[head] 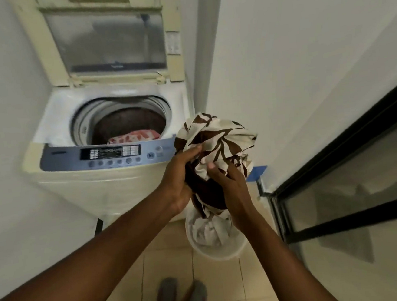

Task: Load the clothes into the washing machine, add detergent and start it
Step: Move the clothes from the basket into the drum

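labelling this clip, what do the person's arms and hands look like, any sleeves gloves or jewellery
Both arms are bare all the way to the frame edge, with no sleeves in view. The left hand and right hand wear no gloves, and no rings, watch or bracelets show on the visible sides of the fingers or wrists. Fingernails look short and unpainted.

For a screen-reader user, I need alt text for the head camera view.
Both hands, left hand and right hand, hold up a bunched brown-and-cream patterned cloth above a white laundry basket beside an open top-loading washing machine. A red-and-white garment lies in its drum.
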